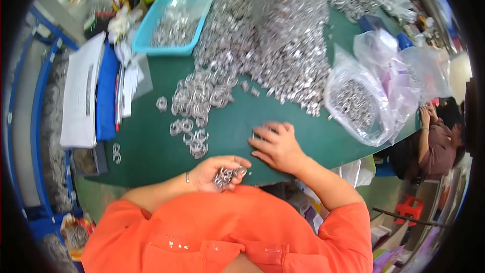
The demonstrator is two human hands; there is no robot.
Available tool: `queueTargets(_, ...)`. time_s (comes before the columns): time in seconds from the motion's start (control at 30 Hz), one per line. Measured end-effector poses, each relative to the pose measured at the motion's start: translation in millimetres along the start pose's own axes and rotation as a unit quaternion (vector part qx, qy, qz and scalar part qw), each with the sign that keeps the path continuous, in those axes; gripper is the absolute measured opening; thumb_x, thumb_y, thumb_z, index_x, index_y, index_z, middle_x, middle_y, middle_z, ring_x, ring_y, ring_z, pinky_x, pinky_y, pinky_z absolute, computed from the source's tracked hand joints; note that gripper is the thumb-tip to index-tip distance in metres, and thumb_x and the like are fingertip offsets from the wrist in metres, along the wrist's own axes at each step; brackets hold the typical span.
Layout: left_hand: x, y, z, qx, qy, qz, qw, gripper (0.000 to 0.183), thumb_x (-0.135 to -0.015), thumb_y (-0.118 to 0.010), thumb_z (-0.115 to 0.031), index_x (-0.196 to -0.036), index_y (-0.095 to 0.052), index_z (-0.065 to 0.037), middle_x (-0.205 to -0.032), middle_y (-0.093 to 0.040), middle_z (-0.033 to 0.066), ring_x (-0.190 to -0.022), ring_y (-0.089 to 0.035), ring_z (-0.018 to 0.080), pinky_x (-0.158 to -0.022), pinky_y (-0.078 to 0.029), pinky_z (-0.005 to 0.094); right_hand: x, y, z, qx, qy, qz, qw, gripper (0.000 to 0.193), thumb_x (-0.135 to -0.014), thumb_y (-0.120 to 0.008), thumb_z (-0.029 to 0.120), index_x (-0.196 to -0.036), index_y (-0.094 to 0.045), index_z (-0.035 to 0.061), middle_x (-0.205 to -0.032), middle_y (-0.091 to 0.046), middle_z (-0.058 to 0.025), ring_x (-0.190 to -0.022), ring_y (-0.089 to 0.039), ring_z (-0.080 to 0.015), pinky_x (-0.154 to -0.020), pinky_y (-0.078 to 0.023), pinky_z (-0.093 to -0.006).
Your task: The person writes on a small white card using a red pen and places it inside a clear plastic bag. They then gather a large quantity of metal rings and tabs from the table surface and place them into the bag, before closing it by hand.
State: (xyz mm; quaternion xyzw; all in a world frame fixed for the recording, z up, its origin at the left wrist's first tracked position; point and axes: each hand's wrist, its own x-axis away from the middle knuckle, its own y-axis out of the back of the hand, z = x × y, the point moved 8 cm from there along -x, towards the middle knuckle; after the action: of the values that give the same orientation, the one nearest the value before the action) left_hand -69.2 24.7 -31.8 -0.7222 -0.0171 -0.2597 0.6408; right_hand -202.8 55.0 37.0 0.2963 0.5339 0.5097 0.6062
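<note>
My left hand [214, 169], near the table's front edge, is palm up with its fingers curled round a cluster of small shiny metal rings [226, 176]. To its right, my right hand [277, 146] is palm down over the green table [237, 126]. Its fingers are slightly blurred but look spread apart; what lies under the fingertips is hidden. Beyond my left hand lies a loose group of metal rings [198, 98], with a few strays nearer to me. Behind these rises a large heap of small silvery metal pieces [298, 71].
At the back left stands a turquoise tray [189, 48] with metal pieces in it. A clear plastic bag [353, 106] of metal parts sits on the right. Papers [81, 96] and a blue folder [106, 96] line the left edge. Another person [439, 144] sits at far right.
</note>
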Motion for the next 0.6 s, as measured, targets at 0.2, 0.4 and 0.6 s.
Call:
queueTargets(0.2, -27.8, -20.3, -28.3, 0.027, -0.045, -0.043, 0.998, 0.027, -0.089, -0.052, -0.014, -0.107, -0.059, 0.005, -0.115, -0.058, 0.0225, -0.109, -0.058, 0.0347, -0.087, -0.053, 0.0426, 14.7, 22.2, -20.5, -0.021, -0.031, -0.114, 0.993, 0.026, -0.069, -0.070, 0.012, -0.095, -0.066, 0.0148, -0.096, -0.056, -0.0037, -0.095, -0.053, -0.0270, -0.078, -0.039, -0.0415)
queueTargets(0.4, -86.1, -36.2, -41.1, -0.045, -0.126, -0.212, 0.968, 0.026, -0.089, -0.053, -0.019, -0.106, -0.061, 0.000, -0.111, -0.061, 0.0145, -0.106, -0.058, 0.0326, -0.096, -0.044, 0.0452, 48.7, 36.8, -63.8, -0.220, -0.274, -0.326, 0.878, 0.021, -0.065, -0.062, -0.007, -0.081, -0.068, 0.0052, -0.086, -0.061, -0.0087, -0.081, -0.060, -0.0238, -0.072, -0.049, -0.0319)
queueTargets(0.6, -163.1, -53.2, -30.9, -0.059, -0.245, -0.152, 0.956, 0.013, -0.089, -0.048, -0.016, -0.081, -0.056, -0.009, -0.083, -0.060, 0.0048, -0.079, -0.060, 0.0160, -0.070, -0.048, 0.0298, 54.9, 46.7, -57.1, -0.256, -0.296, -0.469, 0.792, 0.011, -0.070, -0.057, -0.006, -0.078, -0.059, 0.0001, -0.089, -0.059, -0.0126, -0.083, -0.058, -0.0223, -0.076, -0.047, -0.0313)
